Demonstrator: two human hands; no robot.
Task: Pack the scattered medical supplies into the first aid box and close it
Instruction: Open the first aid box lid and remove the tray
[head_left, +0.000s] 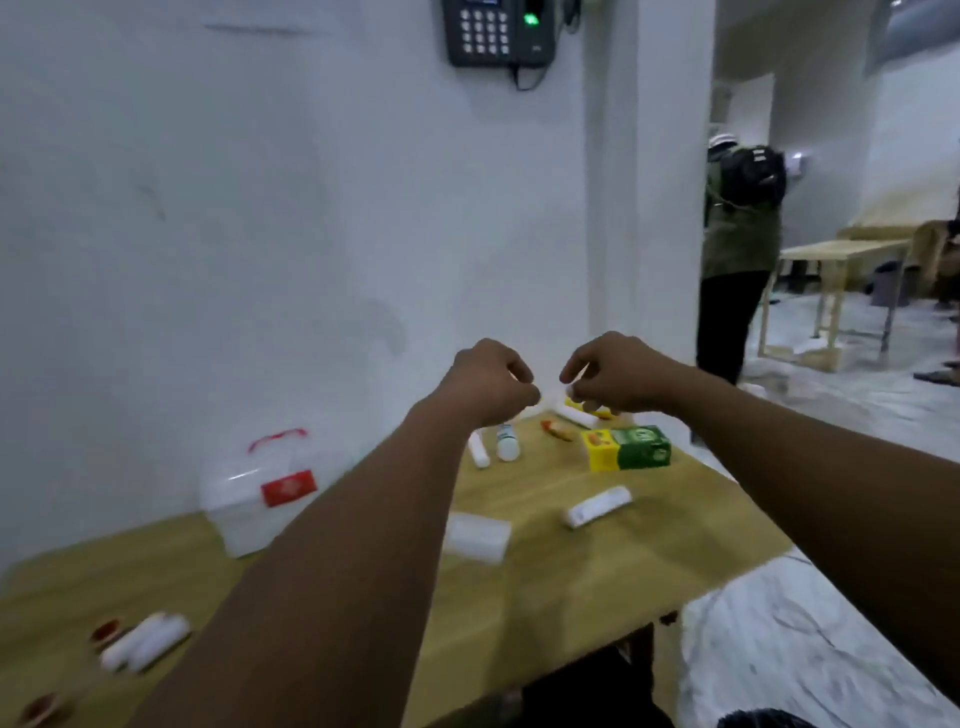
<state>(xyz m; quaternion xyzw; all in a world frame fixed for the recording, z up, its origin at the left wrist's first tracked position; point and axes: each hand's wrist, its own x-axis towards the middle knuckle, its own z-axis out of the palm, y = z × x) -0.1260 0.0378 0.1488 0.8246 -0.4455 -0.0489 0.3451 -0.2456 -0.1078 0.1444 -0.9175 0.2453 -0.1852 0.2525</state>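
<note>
A clear plastic first aid box (249, 504) with a red handle and red label stands closed at the back left of the wooden table (649, 551). Both my arms stretch forward over the table. My left hand (491, 382) and my right hand (615, 374) hover side by side with fingers curled, holding nothing that I can make out. Below them lie a white bottle (506, 441), a white roll (478, 449), an orange tube (558, 430) and a green and yellow carton (626, 448). Nearer lie a white tube (597, 506), a white bandage pack (478, 535) and two white rolls (145, 642).
Small red-capped items (106, 629) lie at the front left. A white wall rises behind the table with a keypad device (498, 31). A person with a backpack (737, 249) stands in the doorway at right, beside another wooden table (841, 254).
</note>
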